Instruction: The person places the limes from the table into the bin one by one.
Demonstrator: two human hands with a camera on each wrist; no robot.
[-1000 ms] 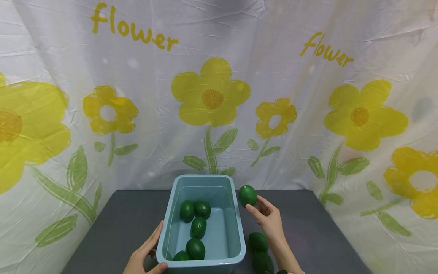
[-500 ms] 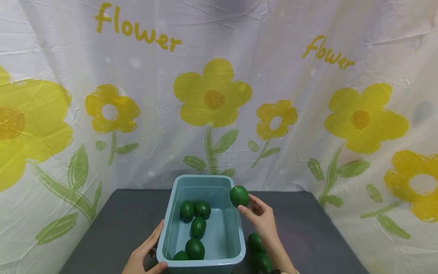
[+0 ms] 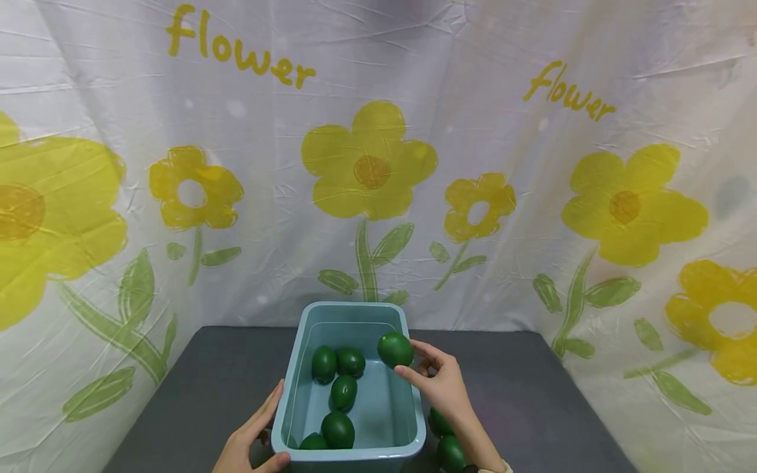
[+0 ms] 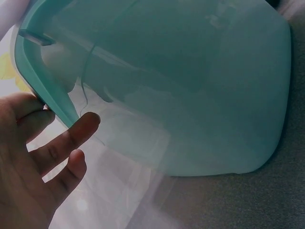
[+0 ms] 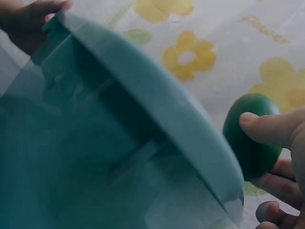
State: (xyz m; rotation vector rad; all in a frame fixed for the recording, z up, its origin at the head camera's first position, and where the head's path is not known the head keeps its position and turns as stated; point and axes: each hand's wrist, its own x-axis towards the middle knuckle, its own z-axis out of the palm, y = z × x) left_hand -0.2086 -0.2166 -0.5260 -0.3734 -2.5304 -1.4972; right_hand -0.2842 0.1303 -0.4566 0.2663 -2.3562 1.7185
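Note:
A light-blue plastic bin [image 3: 378, 453] stands on the dark grey table with several dark green avocados [image 3: 343, 393] inside. My left hand [image 3: 251, 433] holds its front left corner, thumb at the front rim and fingers along the side wall. In the left wrist view, two fingers [image 4: 66, 143] of that hand stand off the bin wall. My right hand [image 3: 440, 381] pinches another avocado [image 3: 395, 349] between thumb and fingers, and in the head view this fruit overlaps the bin's right rim and inside. The right wrist view shows the thumb pressed on the avocado [image 5: 252, 138], beside the rim.
More avocados [image 3: 451, 453] lie on the table [image 3: 520, 407] right of the bin, partly hidden by my right forearm. A white curtain [image 3: 260, 131] printed with yellow flowers hangs behind and around both sides of the table.
My right hand has moved left with its avocado, from right of the bin to over its right rim. My left hand and the avocados in the bin have stayed put.

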